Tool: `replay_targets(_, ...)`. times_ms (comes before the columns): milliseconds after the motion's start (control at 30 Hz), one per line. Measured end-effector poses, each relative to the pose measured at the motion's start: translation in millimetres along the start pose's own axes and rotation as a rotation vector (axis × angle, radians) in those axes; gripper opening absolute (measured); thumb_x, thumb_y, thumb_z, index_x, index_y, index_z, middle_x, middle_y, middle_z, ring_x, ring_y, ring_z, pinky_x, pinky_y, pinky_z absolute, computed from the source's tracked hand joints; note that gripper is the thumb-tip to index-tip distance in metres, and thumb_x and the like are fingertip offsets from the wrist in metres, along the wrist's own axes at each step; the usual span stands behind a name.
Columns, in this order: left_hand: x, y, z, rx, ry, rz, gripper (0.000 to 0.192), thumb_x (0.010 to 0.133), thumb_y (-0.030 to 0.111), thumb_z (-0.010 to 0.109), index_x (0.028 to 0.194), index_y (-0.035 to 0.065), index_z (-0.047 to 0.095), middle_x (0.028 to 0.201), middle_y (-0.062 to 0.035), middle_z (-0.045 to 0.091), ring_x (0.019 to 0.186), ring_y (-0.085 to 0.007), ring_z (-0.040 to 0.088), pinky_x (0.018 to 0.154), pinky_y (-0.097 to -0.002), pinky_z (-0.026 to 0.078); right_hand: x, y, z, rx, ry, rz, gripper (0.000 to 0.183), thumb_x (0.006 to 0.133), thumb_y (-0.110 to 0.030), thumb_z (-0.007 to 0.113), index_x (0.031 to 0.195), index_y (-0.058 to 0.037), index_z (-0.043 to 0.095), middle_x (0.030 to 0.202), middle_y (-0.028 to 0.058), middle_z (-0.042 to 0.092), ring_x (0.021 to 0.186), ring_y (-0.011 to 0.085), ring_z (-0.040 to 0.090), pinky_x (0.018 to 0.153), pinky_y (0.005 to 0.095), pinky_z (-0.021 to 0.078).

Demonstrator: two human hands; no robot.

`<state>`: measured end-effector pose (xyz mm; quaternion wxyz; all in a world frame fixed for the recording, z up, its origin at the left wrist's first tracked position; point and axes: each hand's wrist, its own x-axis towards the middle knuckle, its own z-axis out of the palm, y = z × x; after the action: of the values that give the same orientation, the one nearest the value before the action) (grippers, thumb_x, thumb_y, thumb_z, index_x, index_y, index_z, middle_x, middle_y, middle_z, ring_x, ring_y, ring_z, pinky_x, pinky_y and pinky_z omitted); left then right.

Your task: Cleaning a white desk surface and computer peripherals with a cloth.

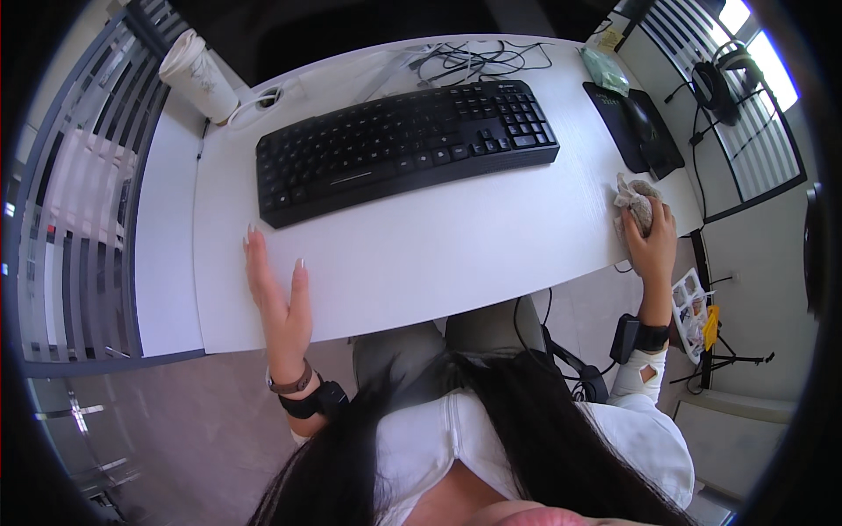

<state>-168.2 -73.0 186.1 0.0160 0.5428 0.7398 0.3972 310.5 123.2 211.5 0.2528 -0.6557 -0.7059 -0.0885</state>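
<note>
Near the right end of the white desk [421, 243], my right hand [651, 238] grips a crumpled greyish cloth [637, 202] against the desktop. My left hand [279, 299] is at the front left of the desk, its thumb and fingers apart and nothing held. Just beyond its fingertips lies the near left corner of a black keyboard [408, 148], which sits at a slant across the desk. Beyond the cloth is a black mouse pad [608, 121] with a dark computer mouse [637, 118] on it.
Tangled black cables [477, 62] lie behind the keyboard. A green soft packet [604, 69] touches the mouse pad's far end. At the back left stands a pale patterned cup [197, 79], beside a white cable [247, 110]. Headphones [717, 85] hang on the right partition.
</note>
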Motion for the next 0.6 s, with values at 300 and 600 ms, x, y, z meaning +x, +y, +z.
replay_targets(300, 5, 4, -3, -0.215, -0.005, -0.094, 0.059, 0.104, 0.016, 0.046, 0.158, 0.0027, 0.025, 0.165, -0.0144, 0.025, 0.154, -0.028, 0.018, 0.124, -0.0427, 0.01, -17, -31, -9, 0.195, 0.003, -0.236, 0.042, 0.074, -0.029, 0.076, 0.107, -0.0053, 0.067, 0.105, 0.0177, 0.061, 0.102, 0.0391, 0.058, 0.089, 0.0473, 0.0461)
replay_targets(600, 10, 2, -5, -0.086, -0.004, -0.123, 0.06, 0.104, 0.016, 0.047, 0.158, 0.0029, 0.025, 0.165, -0.0142, 0.025, 0.153, -0.0276, 0.02, 0.124, -0.0417, 0.012, -23, -32, -15, 0.443, -0.094, -0.447, 0.042, 0.065, -0.028, 0.08, 0.1, -0.0069, 0.07, 0.101, 0.0154, 0.062, 0.095, 0.037, 0.059, 0.085, 0.0447, 0.047)
